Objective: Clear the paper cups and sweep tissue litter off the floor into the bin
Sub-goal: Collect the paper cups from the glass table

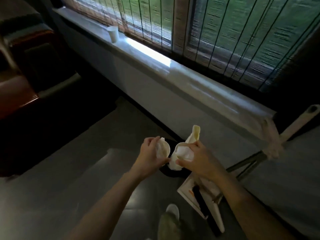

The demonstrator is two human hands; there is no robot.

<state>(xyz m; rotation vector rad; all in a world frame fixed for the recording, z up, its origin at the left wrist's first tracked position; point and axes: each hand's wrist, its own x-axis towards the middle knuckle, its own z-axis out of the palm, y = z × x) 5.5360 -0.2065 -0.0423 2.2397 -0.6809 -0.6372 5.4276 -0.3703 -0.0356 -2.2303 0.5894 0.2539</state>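
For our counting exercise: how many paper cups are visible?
4: a cup on the windowsill, a second cup in the left hand, two more cups in the right hand; others may be nested.

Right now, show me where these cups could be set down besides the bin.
The windowsill is bare from the lone cup rightward to its corner. The grey floor left of the left hand is open too. It is crowded under the held cups: the bin, dustpan and shoe sit close together.

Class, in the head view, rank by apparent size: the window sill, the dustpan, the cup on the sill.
window sill
dustpan
cup on the sill
The cup is far off, so real size is unsure.
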